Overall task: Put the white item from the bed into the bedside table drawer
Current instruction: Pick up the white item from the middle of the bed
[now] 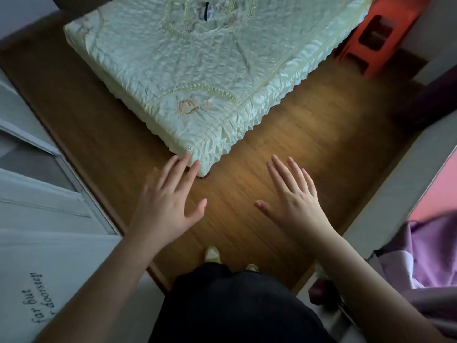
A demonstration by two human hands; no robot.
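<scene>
A bed [188, 70] with a pale quilted, ruffled cover fills the upper middle of the head view, its near corner pointing at me. Far up on the cover lies a small whitish item with a black band [206, 11], too small to make out further. My left hand [168, 201] is held out flat with fingers spread, its fingertips at the bed's near corner. My right hand [294, 199] is also flat and spread, over the wooden floor to the right of that corner. Both hands hold nothing. No bedside table or drawer is in view.
Wooden floor [284, 149] runs beside the bed. A white panelled wardrobe [37, 219] stands on the left. An orange plastic stool [378, 38] is at the upper right. Purple cloth [430, 263] hangs at the lower right. My feet [212, 253] are below.
</scene>
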